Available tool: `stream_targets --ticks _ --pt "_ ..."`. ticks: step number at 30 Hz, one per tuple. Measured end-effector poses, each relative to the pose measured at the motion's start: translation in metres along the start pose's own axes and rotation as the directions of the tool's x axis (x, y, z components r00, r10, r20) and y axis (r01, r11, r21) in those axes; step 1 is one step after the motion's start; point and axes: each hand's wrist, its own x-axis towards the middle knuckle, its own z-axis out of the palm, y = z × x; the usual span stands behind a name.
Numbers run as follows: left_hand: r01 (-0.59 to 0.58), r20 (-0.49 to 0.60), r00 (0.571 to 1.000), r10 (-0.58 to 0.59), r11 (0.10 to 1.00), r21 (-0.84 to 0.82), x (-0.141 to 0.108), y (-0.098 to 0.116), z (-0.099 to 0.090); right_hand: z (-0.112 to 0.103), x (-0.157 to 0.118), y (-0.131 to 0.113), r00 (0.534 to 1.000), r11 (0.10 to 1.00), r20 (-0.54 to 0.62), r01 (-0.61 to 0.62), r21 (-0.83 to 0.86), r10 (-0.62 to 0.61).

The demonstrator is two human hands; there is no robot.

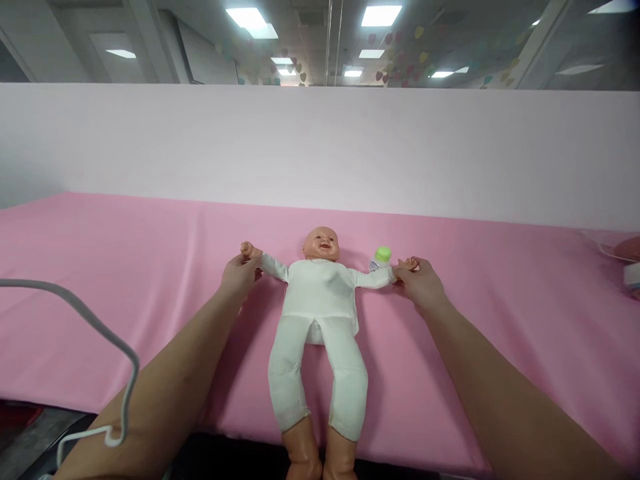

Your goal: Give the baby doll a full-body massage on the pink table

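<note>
A baby doll (pixel 323 290) with a white cloth body lies on its back on the pink-covered table, its arms stretched out to both sides and its feet toward me. At the doll's arm on the left of the view, my left hand (pixel 240 275) is closed around the wrist, just below the small doll hand. My right hand (pixel 421 283) pinches the other wrist on the right of the view. Behind that arm stands a small bottle (pixel 383 255) with a green cap, its lower part hidden by the sleeve.
The pink cover (pixel 150 267) reaches back to a white wall (pixel 320 147), with glass above it. A grey-white cable (pixel 100 327) hangs across my left forearm. At the right edge lies a partly visible object (pixel 631 250) in clear plastic.
</note>
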Motion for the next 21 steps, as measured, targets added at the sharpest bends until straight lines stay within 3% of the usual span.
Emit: stream_targets --ticks 3,6,9,11,13,15,18,21 --pt "-0.226 0.063 0.974 0.218 0.956 0.188 -0.022 0.012 0.004 0.008 -0.02 -0.011 0.974 0.967 -0.086 0.196 -0.162 -0.212" --pt "-0.44 0.205 0.894 0.398 0.864 0.246 -0.045 0.022 0.014 0.023 -0.048 -0.022 0.879 0.864 -0.014 0.466 -0.192 -0.477" --pt "-0.659 0.371 0.745 0.554 0.698 0.282 -0.059 0.022 0.023 0.039 -0.071 -0.027 0.713 0.678 0.198 0.701 -0.221 -0.672" --pt "-0.748 0.483 0.655 0.581 0.591 0.303 -0.063 0.018 0.027 0.048 -0.08 -0.027 0.583 0.527 0.347 0.813 -0.248 -0.735" --pt "-0.791 0.571 0.596 0.564 0.533 0.299 -0.063 0.014 0.029 0.053 -0.084 -0.025 0.458 0.396 0.454 0.889 -0.229 -0.765" --pt "-0.805 0.617 0.575 0.537 0.506 0.309 -0.062 0.011 0.029 0.057 -0.085 -0.023 0.367 0.313 0.519 0.93 -0.194 -0.772" --pt "-0.807 0.656 0.57 0.495 0.487 0.334 -0.062 0.01 0.029 0.059 -0.084 -0.02 0.316 0.266 0.557 0.949 -0.172 -0.768" --pt "-0.795 0.667 0.583 0.464 0.497 0.348 -0.065 0.012 0.029 0.059 -0.084 -0.02 0.355 0.319 0.553 0.933 -0.165 -0.754"
